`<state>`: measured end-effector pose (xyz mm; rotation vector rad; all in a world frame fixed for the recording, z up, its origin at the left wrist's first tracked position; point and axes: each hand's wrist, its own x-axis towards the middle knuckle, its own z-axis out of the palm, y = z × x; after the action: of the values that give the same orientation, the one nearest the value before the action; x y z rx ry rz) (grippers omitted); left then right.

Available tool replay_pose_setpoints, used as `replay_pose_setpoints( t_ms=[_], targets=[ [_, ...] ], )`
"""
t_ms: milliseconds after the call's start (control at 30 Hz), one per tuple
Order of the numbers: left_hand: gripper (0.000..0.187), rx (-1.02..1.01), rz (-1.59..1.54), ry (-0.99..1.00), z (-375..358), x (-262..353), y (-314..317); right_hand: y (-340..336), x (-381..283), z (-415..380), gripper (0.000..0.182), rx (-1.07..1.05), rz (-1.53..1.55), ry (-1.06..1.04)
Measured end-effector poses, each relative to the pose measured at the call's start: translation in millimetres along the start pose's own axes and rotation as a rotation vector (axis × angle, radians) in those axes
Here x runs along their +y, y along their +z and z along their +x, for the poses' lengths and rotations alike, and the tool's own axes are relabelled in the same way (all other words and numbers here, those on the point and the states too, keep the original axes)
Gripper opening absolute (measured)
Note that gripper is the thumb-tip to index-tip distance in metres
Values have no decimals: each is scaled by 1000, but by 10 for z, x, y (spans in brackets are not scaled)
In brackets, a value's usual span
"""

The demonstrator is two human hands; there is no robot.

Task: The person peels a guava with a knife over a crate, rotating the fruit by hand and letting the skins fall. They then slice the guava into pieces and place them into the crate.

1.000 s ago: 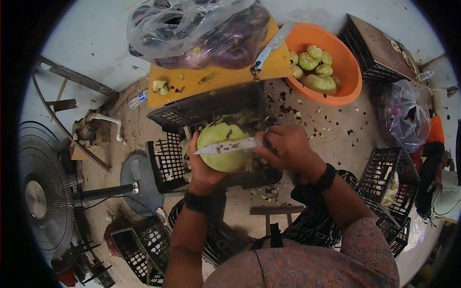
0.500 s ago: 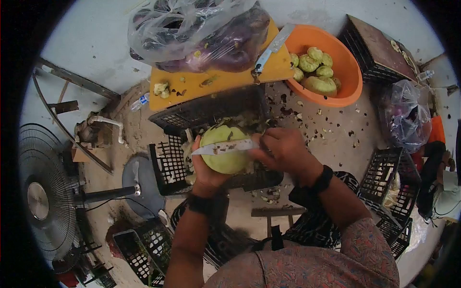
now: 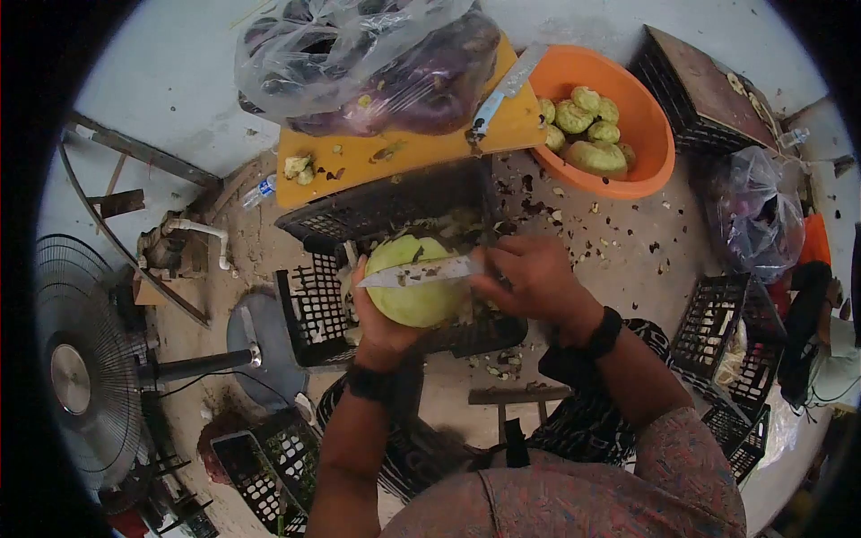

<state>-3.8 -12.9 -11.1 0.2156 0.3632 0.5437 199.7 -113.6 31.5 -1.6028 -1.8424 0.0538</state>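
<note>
My left hand point(image 3: 381, 325) cups a large round eggplant point(image 3: 414, 308) from its lower left side. Its flesh is pale green, with dark bits of skin along its upper edge. In my right hand point(image 3: 531, 280) is a kitchen knife point(image 3: 421, 273), its handle hidden by my fingers. The broad blade lies across the eggplant, tip pointing left, with dark scraps stuck to it. Below both hands stands a black plastic crate point(image 3: 314, 309) holding peelings.
A yellow board point(image 3: 377, 157) ahead carries a bag of purple eggplants point(image 3: 395, 90) and a second knife point(image 3: 511, 85). Peeled pieces fill part of an orange basin point(image 3: 659, 134). A fan point(image 3: 72, 377) stands left; another crate point(image 3: 713, 327) is right. Scraps litter the floor.
The eggplant has shifted slightly left and down with my left hand. The knife blade has moved up a little relative to it. My grip on both remains.
</note>
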Motion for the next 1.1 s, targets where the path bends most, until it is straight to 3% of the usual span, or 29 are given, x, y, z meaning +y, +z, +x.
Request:
replay_pose_setpoints(
  t_ms=[367, 433, 633, 767, 833, 933, 1067, 1100],
  targets=[
    [68, -79, -12, 57, 4, -69, -22, 28, -77, 20, 31, -26, 4, 61],
    [67, 143, 119, 50, 11, -112, -23, 29, -102, 29, 31, -29, -4, 80],
    [68, -30, -35, 47, 41, -126, -9, 9, -81, 23, 33, -29, -14, 76],
    [70, -38, -5, 86, 18, -98, 5, -41, -44, 3, 34, -58, -27, 86],
    [74, 250, 105, 135, 24, -60, 119, -58, -28, -8, 34, -94, -29, 109],
    [73, 156, 153, 86, 25, -33, -6, -20, -7, -29, 25, 14, -12, 71],
    [71, 217, 45, 55, 17, -78, -57, 21, -15, 6, 26, 42, -42, 81],
    [70, 49, 44, 15, 5, -94, -106, 32, -21, 27, 27, 55, -73, 89]
  ],
)
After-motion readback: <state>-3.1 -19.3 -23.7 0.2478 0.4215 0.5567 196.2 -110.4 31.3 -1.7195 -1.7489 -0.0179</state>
